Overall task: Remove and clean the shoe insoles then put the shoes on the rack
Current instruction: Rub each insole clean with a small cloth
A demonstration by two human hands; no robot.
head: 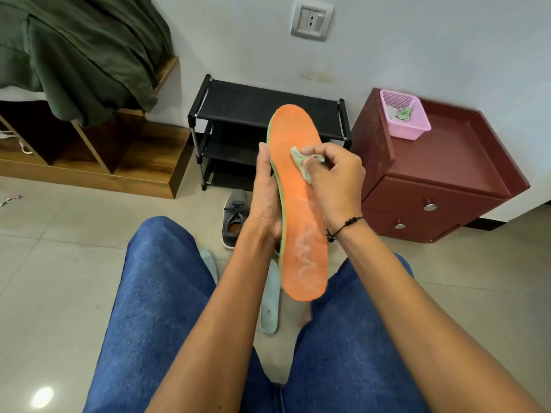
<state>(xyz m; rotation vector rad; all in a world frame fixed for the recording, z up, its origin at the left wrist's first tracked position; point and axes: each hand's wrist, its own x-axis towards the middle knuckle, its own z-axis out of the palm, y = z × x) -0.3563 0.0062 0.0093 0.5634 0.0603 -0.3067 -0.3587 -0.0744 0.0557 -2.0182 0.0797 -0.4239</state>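
My left hand [266, 195] grips the left edge of an orange insole [301, 210] with a green rim, held upright in front of me. My right hand [334, 177] pinches a small pale green cloth [301, 162] and presses it on the insole's upper half. White streaks mark the insole's lower part. A grey shoe [234, 217] with dark laces stands on the floor behind my left hand. A second, pale blue-green insole [269, 305] lies on the floor between my knees. The black shoe rack [238, 114] stands against the wall.
A dark red drawer cabinet [441, 180] stands right of the rack, with a pink basket [405, 117] holding green cloth on top. A wooden shelf unit [98, 150] under a green blanket [80, 55] is at the left. My legs in blue jeans [161, 293] fill the foreground.
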